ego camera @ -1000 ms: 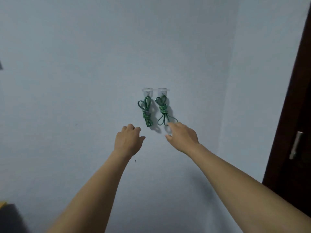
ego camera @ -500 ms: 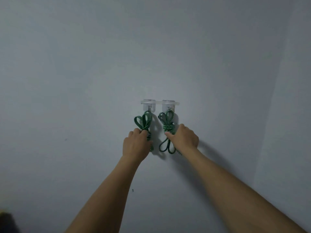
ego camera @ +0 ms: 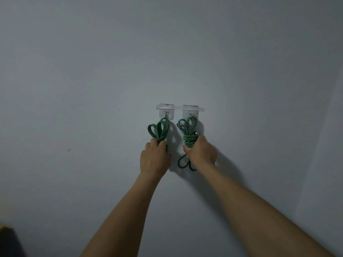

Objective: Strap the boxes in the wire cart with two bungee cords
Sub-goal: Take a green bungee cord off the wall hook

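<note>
Two coiled green bungee cords hang side by side on a pale wall, each looped over a clear stick-on hook. My left hand (ego camera: 155, 157) grips the lower bundle of the left bungee cord (ego camera: 158, 129), whose loops fan out above my fist up to the left hook (ego camera: 166, 112). My right hand (ego camera: 201, 152) is closed around the wound middle of the right bungee cord (ego camera: 188, 132); its top loops reach the right hook (ego camera: 191, 113) and a loop dangles below my hand. The boxes and the wire cart are out of sight.
The plain grey-white wall (ego camera: 92, 89) fills almost the whole view. A dark object with a yellow edge (ego camera: 8, 242) sits in the bottom left corner. A wall corner runs down the right side (ego camera: 315, 145).
Both hands rose from below the cords and closed on them, left on the left cord, right on the right one. The view moved closer and the dark door at right dropped out of frame.
</note>
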